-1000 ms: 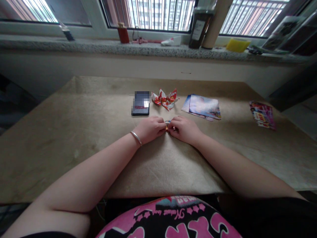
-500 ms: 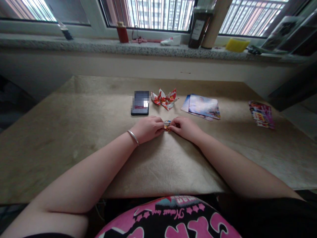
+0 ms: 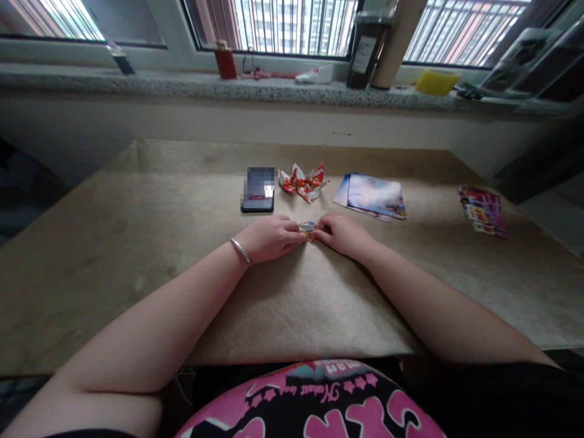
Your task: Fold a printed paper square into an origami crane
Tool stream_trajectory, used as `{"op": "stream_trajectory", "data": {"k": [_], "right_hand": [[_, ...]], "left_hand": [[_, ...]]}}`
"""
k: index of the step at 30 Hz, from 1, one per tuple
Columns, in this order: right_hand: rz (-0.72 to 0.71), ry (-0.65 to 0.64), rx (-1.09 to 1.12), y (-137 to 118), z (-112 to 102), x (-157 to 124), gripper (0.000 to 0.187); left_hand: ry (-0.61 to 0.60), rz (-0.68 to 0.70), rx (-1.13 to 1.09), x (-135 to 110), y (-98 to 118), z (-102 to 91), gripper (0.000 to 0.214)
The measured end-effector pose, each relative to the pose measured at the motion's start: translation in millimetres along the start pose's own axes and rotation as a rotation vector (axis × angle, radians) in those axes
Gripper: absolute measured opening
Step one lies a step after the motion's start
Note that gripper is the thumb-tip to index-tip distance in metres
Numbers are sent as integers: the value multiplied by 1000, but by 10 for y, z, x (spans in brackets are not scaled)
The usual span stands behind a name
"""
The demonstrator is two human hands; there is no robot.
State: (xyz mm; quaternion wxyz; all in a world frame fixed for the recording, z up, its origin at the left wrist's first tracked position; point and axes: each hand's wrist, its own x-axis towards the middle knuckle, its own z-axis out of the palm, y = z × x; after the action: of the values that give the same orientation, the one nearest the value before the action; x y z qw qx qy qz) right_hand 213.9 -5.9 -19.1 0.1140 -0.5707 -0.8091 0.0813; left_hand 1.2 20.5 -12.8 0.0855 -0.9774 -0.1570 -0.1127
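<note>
**Both hands pinch a small paper piece on the worktop**

Left hand and right hand meet fingertip to fingertip, both pinched shut on a small folded paper. Paper sits low against the worktop, just in front and right of the phone. Most of it is hidden by fingers. The two-sided grip probably keeps such a tiny piece steady, with the surface as backing. Silver bracelet on the left wrist. Red folded paper figure just right of the phone, set back out of the hands' way. Stack of printed sheets further right of the phone, and a bright flyer far right of it. Windowsill well behind the phone carries a dark jar.
</note>
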Motion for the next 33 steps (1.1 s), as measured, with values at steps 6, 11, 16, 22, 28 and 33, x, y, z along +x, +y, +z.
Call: {"op": "stream_trajectory", "data": {"k": [6, 11, 16, 22, 28, 33], "right_hand": [[-31, -9, -59, -19, -11, 11, 20], [-43, -6, -116, -24, -5, 31, 24], [-44, -11, -153, -41, -18, 33, 26], [-15, -13, -136, -53, -28, 31, 26], [9, -20, -101, -54, -31, 25, 24], [14, 16, -53, -33, -9, 11, 21]], "left_hand": [[-17, -1, 78, 10, 29, -27, 27], [-37, 1, 77, 21, 53, -46, 27], [-18, -36, 77, 32, 77, -40, 24], [-21, -53, 67, 39, 90, -39, 23], [-33, -73, 72, 46, 101, -16, 24], [-35, -93, 72, 46, 100, -5, 25]]}}
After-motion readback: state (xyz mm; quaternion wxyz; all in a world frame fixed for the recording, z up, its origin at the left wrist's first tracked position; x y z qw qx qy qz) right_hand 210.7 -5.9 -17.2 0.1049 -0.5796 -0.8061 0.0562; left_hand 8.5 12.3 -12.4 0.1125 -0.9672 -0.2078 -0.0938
